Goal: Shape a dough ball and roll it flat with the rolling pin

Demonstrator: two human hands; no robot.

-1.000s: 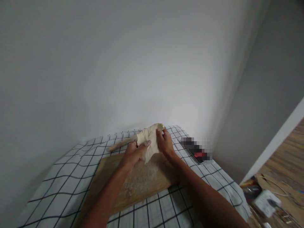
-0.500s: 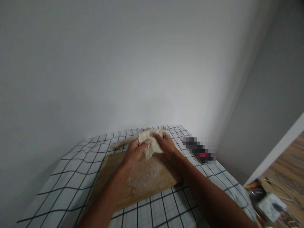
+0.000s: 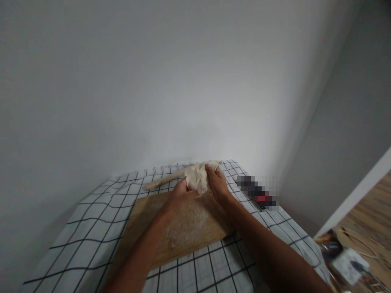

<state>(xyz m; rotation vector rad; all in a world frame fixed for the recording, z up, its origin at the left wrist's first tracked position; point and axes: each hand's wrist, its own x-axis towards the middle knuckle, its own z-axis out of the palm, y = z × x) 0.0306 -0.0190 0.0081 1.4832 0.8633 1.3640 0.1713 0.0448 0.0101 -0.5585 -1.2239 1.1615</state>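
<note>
A pale, soft sheet of dough [image 3: 197,176] is stretched between my two hands above the far part of a wooden board [image 3: 183,232]. My left hand [image 3: 182,193] grips its lower left edge, thumb reaching towards the middle. On the dough's right side, my right hand [image 3: 218,182] is closed, its thumb pressed on the upper face. White flour dusts the board's surface. Behind the board lies a wooden rolling pin [image 3: 163,180], its right part hidden by the dough.
A white tablecloth with black grid lines [image 3: 94,219] covers the table, which meets a pale wall [image 3: 183,89]. A dark, pixelated item with a red patch [image 3: 262,198] lies at right. On the lower right, a white power strip [image 3: 348,266] sits beyond the table edge.
Both hands have shifted slightly right with the dough. Its hanging lower corner has been gathered up, and my left hand now holds lower along the edge.
</note>
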